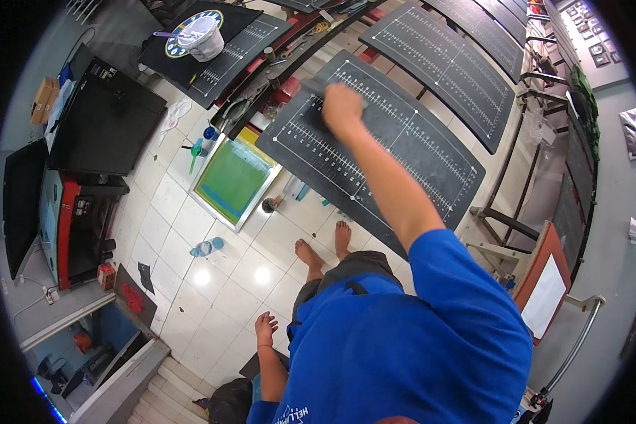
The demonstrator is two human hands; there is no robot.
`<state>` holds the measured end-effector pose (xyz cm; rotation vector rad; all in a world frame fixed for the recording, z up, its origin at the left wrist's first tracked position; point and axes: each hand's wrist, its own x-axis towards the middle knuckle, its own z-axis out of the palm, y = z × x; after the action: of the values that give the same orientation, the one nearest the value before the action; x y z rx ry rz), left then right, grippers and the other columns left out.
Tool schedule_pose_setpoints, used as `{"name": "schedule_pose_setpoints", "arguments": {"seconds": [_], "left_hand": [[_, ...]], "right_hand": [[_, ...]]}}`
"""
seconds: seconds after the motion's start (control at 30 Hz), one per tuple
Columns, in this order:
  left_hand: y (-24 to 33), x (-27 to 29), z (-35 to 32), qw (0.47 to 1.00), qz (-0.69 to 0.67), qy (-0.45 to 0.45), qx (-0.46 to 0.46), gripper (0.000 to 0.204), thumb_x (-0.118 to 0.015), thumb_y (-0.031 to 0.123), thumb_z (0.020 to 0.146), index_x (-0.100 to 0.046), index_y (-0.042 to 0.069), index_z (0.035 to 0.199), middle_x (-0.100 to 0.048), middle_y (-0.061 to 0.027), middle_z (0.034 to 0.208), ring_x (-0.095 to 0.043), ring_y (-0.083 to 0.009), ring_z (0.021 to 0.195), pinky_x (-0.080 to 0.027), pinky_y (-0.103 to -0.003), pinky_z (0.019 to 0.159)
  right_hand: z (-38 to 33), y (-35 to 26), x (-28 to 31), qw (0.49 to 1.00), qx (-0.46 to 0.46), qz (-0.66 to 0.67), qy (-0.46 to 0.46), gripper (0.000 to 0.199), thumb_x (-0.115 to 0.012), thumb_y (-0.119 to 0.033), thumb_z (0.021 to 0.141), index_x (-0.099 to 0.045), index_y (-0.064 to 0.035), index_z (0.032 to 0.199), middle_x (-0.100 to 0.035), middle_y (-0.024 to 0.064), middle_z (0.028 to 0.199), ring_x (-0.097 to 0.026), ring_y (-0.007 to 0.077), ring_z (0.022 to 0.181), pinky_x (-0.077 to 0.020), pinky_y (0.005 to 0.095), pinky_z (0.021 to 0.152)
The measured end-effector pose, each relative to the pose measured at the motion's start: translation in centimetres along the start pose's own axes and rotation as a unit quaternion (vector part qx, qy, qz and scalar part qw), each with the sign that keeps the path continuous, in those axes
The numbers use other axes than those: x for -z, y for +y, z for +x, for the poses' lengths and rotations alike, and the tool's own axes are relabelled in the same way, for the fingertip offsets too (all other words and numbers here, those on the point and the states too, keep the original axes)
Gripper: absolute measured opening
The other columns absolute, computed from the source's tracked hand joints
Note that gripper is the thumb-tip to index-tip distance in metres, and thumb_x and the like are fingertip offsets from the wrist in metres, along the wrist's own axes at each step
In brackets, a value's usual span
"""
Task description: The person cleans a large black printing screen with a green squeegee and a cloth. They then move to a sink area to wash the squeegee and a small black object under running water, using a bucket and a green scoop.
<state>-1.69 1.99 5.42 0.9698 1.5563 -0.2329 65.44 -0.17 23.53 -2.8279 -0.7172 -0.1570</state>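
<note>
**Right hand pressed to a printing pallet, left hand hanging free**

The person's right hand (341, 107) reaches out at the end of a straight arm and rests near the far left corner of a dark printing pallet (403, 152), a long black board ruled with white grid lines and scale marks. The fingers are curled over a small dark grey piece (316, 85) that lies flat on the board; whether they pinch it or only press on it cannot be told. The left hand (265, 329) hangs low beside the body, fingers loosely spread, holding nothing, above the white tiled floor (212, 283).

Just beside the pallet's left edge, a screen-printing frame (234, 178) with green mesh leans on the floor. A second ruled pallet (449, 67) lies to the right, well apart from the hand. At the far left, another pallet carries a white tub (203, 39) with a stirring stick in it. The person stands barefoot at the pallet's near edge, wearing a blue shirt (403, 339).
</note>
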Motion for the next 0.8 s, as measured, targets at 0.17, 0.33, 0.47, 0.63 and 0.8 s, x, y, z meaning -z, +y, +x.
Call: {"name": "schedule_pose_setpoints", "arguments": {"seconds": [0.17, 0.33, 0.47, 0.63, 0.8], "left_hand": [[-1.2, -1.5, 1.5, 0.999, 0.001, -0.035, 0.017, 0.032, -0.052, 0.031, 0.095, -0.056, 0.008, 0.117, -0.063, -0.0083, 0.099, -0.063, -0.0197, 0.079, -0.051, -0.031, 0.063], [0.3, -2.2, 3.2, 0.999, 0.007, -0.042, -0.013, 0.031, -0.052, 0.031, 0.095, -0.057, 0.008, 0.116, -0.064, -0.0081, 0.099, -0.063, -0.0188, 0.078, -0.051, -0.031, 0.064], [3.3, -1.6, 3.1, 0.998, 0.038, -0.037, -0.041, 0.031, -0.052, 0.03, 0.096, -0.057, 0.008, 0.117, -0.063, -0.008, 0.1, -0.062, -0.0177, 0.078, -0.05, -0.031, 0.064], [4.8, -0.7, 4.3, 0.995, 0.061, -0.061, -0.054, 0.036, -0.049, 0.028, 0.096, -0.053, 0.006, 0.124, -0.062, -0.0122, 0.106, -0.062, -0.0208, 0.084, -0.051, -0.032, 0.068], [4.6, -0.3, 7.5, 0.985, 0.133, -0.106, -0.021, 0.037, -0.05, 0.03, 0.095, -0.053, 0.006, 0.123, -0.063, -0.0131, 0.107, -0.063, -0.0217, 0.084, -0.052, -0.032, 0.067]], "right_hand": [[-13.1, -4.7, 0.3, 0.966, 0.239, 0.082, -0.047, 0.013, -0.053, -0.006, 0.078, -0.062, -0.0043, 0.088, -0.063, 0.0133, 0.095, -0.065, 0.0301, 0.086, -0.0539, 0.0418, 0.073], [-8.5, -3.8, 4.2, 0.966, 0.227, 0.107, -0.059, 0.012, -0.054, -0.008, 0.077, -0.064, -0.0066, 0.084, -0.065, 0.0137, 0.09, -0.065, 0.0305, 0.085, -0.053, 0.0428, 0.071], [-2.8, -3.0, 0.8, 0.948, 0.307, 0.074, -0.028, 0.022, -0.056, -0.009, 0.078, -0.067, -0.0143, 0.096, -0.066, 0.0039, 0.099, -0.062, 0.0241, 0.097, -0.0492, 0.0393, 0.08], [-9.5, -0.5, 2.0, 0.902, 0.409, 0.105, -0.09, 0.036, -0.061, -0.003, 0.071, -0.067, -0.0175, 0.103, -0.065, -0.0013, 0.106, -0.058, 0.0198, 0.104, -0.0431, 0.0372, 0.088], [-21.8, 8.8, 8.6, 0.921, 0.351, 0.072, -0.153, 0.051, -0.062, 0.001, 0.065, -0.066, -0.0169, 0.112, -0.063, -0.0018, 0.118, -0.054, 0.0187, 0.115, -0.0395, 0.0355, 0.097]]}}
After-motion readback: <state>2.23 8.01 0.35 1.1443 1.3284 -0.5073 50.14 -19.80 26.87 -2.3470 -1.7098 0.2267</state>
